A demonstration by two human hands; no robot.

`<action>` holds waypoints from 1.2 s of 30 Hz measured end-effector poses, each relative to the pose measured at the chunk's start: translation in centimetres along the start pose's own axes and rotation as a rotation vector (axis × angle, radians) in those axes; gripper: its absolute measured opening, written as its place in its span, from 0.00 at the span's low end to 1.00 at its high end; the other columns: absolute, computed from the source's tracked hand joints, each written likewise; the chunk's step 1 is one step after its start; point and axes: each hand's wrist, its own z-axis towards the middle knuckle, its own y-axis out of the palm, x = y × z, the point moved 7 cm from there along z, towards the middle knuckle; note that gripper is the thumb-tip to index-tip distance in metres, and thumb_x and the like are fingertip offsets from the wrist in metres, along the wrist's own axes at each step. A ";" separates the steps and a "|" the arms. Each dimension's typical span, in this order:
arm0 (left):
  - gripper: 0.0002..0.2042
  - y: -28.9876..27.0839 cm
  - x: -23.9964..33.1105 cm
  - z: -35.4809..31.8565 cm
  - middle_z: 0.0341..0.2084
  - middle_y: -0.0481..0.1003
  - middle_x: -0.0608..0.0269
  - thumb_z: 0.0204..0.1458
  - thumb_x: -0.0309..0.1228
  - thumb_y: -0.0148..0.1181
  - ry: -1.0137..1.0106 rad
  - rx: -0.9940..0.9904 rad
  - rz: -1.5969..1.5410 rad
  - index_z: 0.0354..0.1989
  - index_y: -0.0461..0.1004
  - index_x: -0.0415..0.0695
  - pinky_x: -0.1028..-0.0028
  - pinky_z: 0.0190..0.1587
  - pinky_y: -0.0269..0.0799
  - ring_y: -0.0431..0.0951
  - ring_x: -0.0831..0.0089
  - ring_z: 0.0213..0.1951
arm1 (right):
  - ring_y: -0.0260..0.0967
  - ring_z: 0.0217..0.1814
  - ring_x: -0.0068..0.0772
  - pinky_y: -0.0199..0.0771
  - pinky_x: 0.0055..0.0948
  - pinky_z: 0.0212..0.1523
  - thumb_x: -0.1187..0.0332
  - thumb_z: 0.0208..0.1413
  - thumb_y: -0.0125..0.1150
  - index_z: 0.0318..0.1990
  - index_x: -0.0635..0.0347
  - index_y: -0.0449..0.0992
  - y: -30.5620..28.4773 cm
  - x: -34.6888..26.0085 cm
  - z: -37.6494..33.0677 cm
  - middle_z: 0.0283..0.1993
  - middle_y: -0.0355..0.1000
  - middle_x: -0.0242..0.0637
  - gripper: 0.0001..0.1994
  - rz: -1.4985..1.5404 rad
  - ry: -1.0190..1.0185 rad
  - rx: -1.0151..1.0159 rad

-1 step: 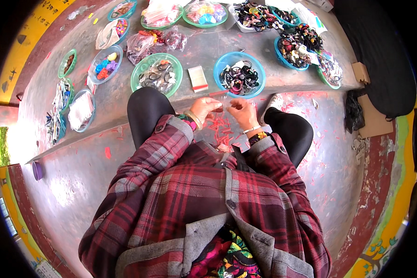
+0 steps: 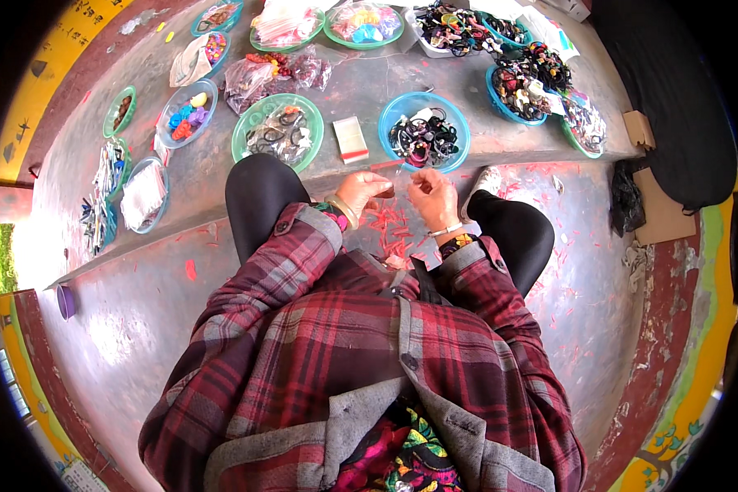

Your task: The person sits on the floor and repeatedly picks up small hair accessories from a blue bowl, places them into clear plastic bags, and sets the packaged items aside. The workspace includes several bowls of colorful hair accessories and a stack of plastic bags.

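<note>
Left hand [image 2: 364, 192] and right hand [image 2: 433, 197], near each other but apart.
Left to right: green basin [image 2: 239, 141], pale box [image 2: 350, 135] beyond the left hand's bent fingers, red scraps [image 2: 398, 248] below, blue basin [image 2: 384, 135] of dark hair ties [image 2: 422, 138] just beyond the right hand's curled fingers; whether either hand clamps anything, I cannot tell.

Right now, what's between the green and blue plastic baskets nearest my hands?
The head view shows a rectangular cream box, red at its near end, between the green plastic basket and the blue plastic basket of hair ties.
</note>
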 end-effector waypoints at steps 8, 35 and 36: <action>0.08 0.7 -0.2 0.5 0.25 0.73 0.63 0.46 0.27 0.54 0.117 -0.049 0.241 0.32 0.72 0.35 0.77 0.29 0.71 0.73 0.76 0.28 | 0.67 0.32 0.44 0.69 0.36 0.30 0.74 0.39 0.54 0.32 0.56 0.71 0.9 -5.2 -1.6 0.33 0.68 0.39 0.09 -0.286 -0.421 -0.012; 0.08 1.2 -2.6 0.5 0.27 0.73 0.60 0.46 0.24 0.52 0.029 -0.163 0.276 0.34 0.72 0.35 0.76 0.33 0.71 0.74 0.74 0.30 | 0.67 0.24 0.45 0.66 0.37 0.23 0.66 0.42 0.52 0.24 0.56 0.72 1.3 -2.5 -1.1 0.20 0.67 0.43 0.06 -0.235 -0.172 -0.110; 0.07 1.1 -2.8 0.6 0.26 0.74 0.60 0.45 0.24 0.53 0.030 -0.159 0.258 0.32 0.73 0.35 0.77 0.31 0.71 0.74 0.74 0.29 | 0.67 0.24 0.46 0.66 0.37 0.23 0.66 0.43 0.52 0.24 0.56 0.72 1.3 -2.6 -1.2 0.20 0.67 0.43 0.06 -0.247 -0.180 -0.126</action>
